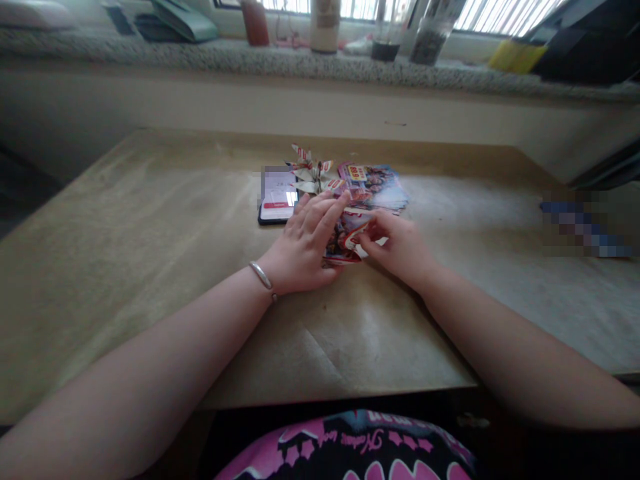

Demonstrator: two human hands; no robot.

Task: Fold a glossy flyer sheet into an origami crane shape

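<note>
A printed sheet of colourful paper (pixel 340 238) lies on the table between my hands, its right side lifted and bent over. My left hand (pixel 307 243) rests flat on the sheet's left part with fingers stretched out, hiding some of it. My right hand (pixel 400 243) pinches the bent right edge between thumb and fingers. Just beyond my left fingertips sit folded paper flowers (pixel 314 175) with pointed petals. A fanned stack of printed paper sheets (pixel 383 187) lies behind my right hand. Left of the flowers is a phone (pixel 277 200), its screen lit.
The wooden table (pixel 165 267) reaches to the wall below a speckled stone sill (pixel 280 63). Jars and bottles (pixel 326 27) stand along that sill. At the table's right is a blurred blue object (pixel 583 228).
</note>
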